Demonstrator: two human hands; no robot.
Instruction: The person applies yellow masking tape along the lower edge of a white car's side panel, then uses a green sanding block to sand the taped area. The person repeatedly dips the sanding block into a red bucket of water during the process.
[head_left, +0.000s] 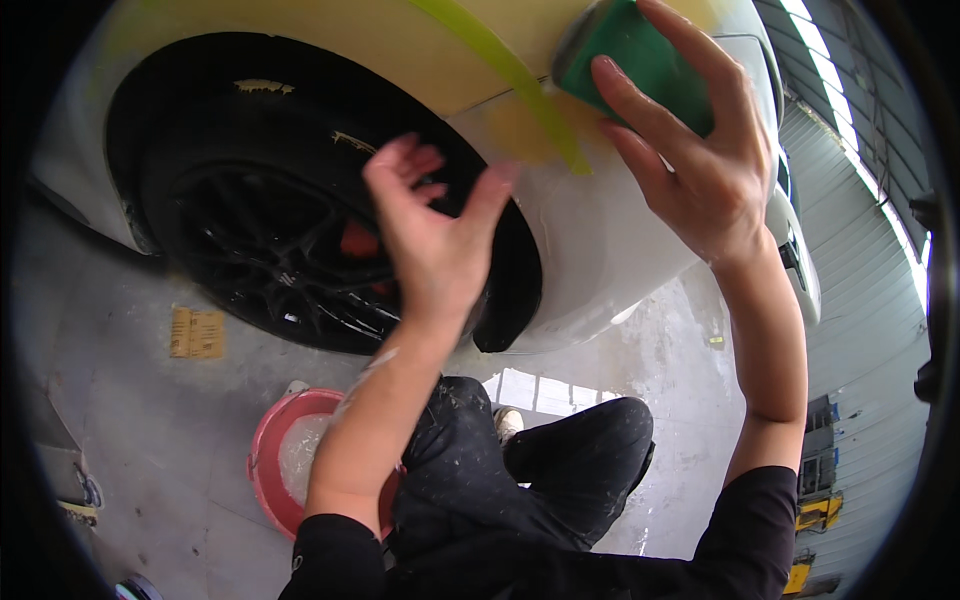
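Note:
My right hand (715, 160) presses a green sanding block (645, 62) with a grey edge against the car's body panel (590, 230), just right of a strip of yellow-green tape (505, 70). Its fingers are spread over the block's back. My left hand (435, 225) hangs in front of the black wheel arch, empty, thumb out and fingers loosely bent and apart; motion blurs it slightly. The panel is white with yellowish patches around the tape.
The black wheel (285, 260) is at left, its arch liner scuffed. A red bucket (265, 460) of cloudy water stands beside my knee. Flattened cardboard (197, 333) lies on the grey floor (180, 430). Yellow and black equipment (820, 515) lines the corrugated wall at right.

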